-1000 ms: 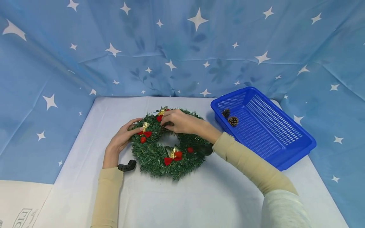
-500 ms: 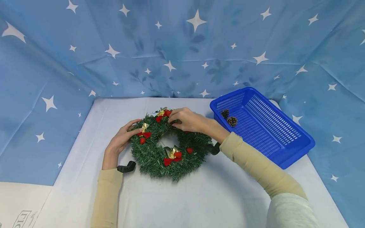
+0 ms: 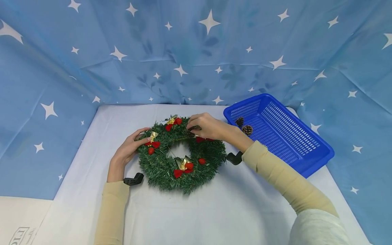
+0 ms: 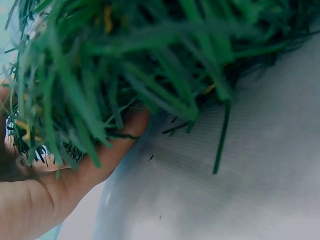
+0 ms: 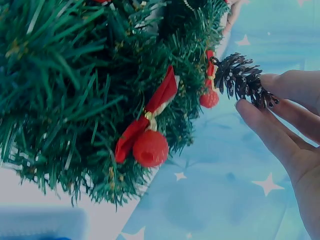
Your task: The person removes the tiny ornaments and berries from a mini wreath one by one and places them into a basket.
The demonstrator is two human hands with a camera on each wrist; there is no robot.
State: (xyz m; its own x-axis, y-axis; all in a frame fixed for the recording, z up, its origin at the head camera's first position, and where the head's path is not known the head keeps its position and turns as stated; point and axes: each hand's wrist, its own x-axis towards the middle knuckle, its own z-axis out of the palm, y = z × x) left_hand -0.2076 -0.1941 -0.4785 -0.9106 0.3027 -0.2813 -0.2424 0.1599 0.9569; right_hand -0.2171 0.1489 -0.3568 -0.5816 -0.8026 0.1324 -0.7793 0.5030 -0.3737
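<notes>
A green wreath (image 3: 165, 177) with red bows, gold ribbons and red berries lies on the white table. My left hand (image 3: 130, 148) grips its upper left rim, thumb on top beside a bow; the left wrist view shows the hand (image 4: 65, 195) partly behind the green strands (image 4: 130, 60). Over the wreath's upper right part, my right hand (image 3: 208, 127) pinches a brown pine cone. The right wrist view shows this pine cone (image 5: 240, 77) between thumb and fingertips of the hand (image 5: 295, 130), beside a red bow with a berry (image 5: 209, 98).
A blue perforated basket (image 3: 318, 160) stands at the back right, with two pine cones (image 3: 247, 130) at its left end. Blue star-patterned cloth (image 3: 183, 44) rises behind and at both sides of the white table (image 3: 183, 221). Black devices are strapped at both wrists.
My right hand has moved to the right along the wreath's upper part, holding the pine cone, and the top bow is uncovered. My left hand keeps its grip.
</notes>
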